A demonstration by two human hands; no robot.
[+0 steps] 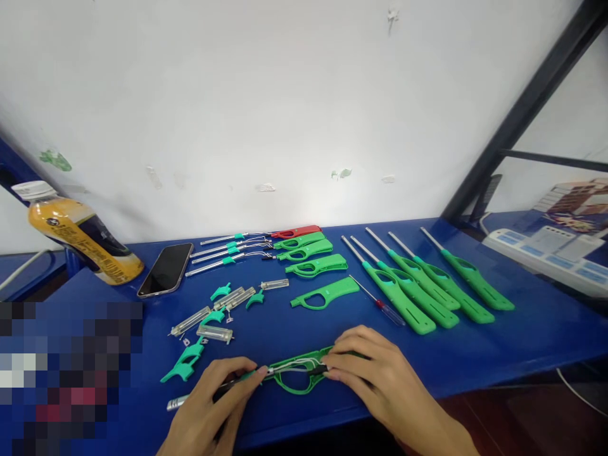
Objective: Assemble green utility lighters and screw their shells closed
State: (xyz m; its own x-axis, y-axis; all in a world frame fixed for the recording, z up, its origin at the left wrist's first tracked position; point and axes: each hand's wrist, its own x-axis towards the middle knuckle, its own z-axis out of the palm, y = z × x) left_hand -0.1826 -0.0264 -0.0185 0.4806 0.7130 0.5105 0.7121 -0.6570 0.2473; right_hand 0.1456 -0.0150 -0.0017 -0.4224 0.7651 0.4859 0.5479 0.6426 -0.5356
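Note:
Near the table's front edge lies an open green lighter handle shell [292, 388], its trigger loop toward me. My left hand [216, 399] is closed around a metal lighter tube [177, 403], finger and thumb pinching it at the shell's left end. White wires [295, 362] run from the tube to a small black igniter piece [317, 370]. My right hand [380, 373] pinches that igniter piece at the shell's right part, its fingers covering the shell's far end. Beyond my hands lies another green handle shell [332, 292], beside a screwdriver [389, 310].
Assembled green lighters [399, 301] lie at the right. Clear fuel tanks [215, 333] and teal triggers [186, 364] are scattered left. Wired tubes [213, 263] and handle shells, one a red shell [297, 232], lie by the wall. A phone [166, 269] and a bottle [85, 237] stand farther left.

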